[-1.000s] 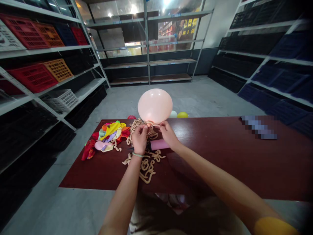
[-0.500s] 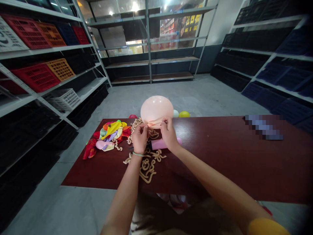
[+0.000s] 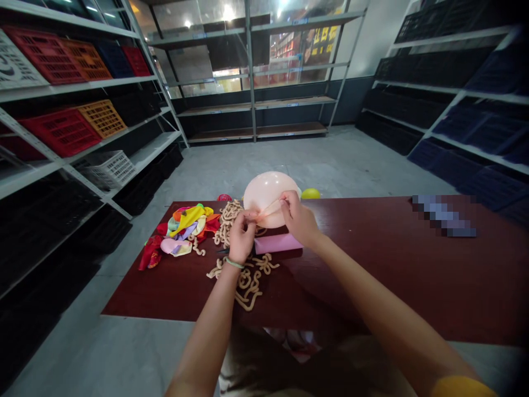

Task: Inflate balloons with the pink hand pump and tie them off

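Note:
An inflated pale peach balloon (image 3: pixel 264 190) hangs low over the far side of the dark red table (image 3: pixel 372 264). My left hand (image 3: pixel 241 237) pinches the end of its stretched neck. My right hand (image 3: pixel 298 219) pinches the neck closer to the balloon's body, pulling it taut between the two hands. A pink cylinder (image 3: pixel 278 243) lies on the table under my right hand. A tangle of tan curly cord (image 3: pixel 247 278) spreads below my left hand.
A heap of limp coloured balloons (image 3: pixel 182 229) lies left of the cord. A yellow balloon (image 3: pixel 311 193) sits on the floor beyond the table. Metal shelves with red, orange and white crates (image 3: pixel 61 127) line the left; dark shelving lines the right.
The balloon has come down from above my hands to table height. My hands have moved apart, stretching its neck sideways between them.

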Demonstrator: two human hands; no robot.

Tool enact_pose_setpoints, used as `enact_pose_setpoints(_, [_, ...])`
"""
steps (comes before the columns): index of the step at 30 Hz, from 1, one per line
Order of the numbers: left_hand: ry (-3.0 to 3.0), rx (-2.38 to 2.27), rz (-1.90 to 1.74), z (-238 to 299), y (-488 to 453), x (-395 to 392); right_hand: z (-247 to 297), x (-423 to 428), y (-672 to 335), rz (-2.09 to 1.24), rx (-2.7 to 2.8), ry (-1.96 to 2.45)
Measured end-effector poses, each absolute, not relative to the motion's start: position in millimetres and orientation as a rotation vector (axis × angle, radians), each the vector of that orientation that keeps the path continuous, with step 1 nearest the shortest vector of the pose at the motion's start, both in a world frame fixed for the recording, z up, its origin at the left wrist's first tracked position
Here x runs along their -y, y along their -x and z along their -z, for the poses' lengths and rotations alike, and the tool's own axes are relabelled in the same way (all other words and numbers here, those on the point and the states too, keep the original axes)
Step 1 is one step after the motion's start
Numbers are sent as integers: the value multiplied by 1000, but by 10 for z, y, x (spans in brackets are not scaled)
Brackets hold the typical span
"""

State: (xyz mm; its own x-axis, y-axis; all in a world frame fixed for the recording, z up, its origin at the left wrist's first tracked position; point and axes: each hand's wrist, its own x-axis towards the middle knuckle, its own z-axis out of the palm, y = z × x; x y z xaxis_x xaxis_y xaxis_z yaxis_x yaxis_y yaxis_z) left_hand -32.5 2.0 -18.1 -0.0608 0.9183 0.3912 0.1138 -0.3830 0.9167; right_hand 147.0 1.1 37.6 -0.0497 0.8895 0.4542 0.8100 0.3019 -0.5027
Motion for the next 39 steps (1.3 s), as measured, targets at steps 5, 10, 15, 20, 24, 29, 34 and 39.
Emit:
enact_pose_setpoints(5, [-1397,-1014,-1226,138,280,30,-529,-7,-1528,-19,2066,1342])
enact_pose_setpoints(10, [-1219,-892,-1096,82,280,60,-566,-73,-1575,31,2171,1285])
enact_pose_setpoints(15, [-1324,-772,-915,17,301,66,-645,-92,-1611,15,2284,1304])
enact_pose_setpoints(20, [-1390,-821,-972,63,260,52,-811,-57,-1633,-137,2387,1306])
enact_pose_setpoints(24, [-1478,-952,-1018,128,226,57,-911,-41,-1682,-398,2362,1295])
enact_pose_setpoints(29, [-1882,-1145,-1019,171,218,65,-979,-45,-1632,-663,2328,1146])
enact_pose_setpoints(34, [-2316,-1153,-1002,181,211,82,-1047,-103,-1392,-735,2409,997])
enact_pose_setpoints(39, [-2345,-1011,-1020,153,209,132,-1104,-192,-1163,-778,2422,1016])
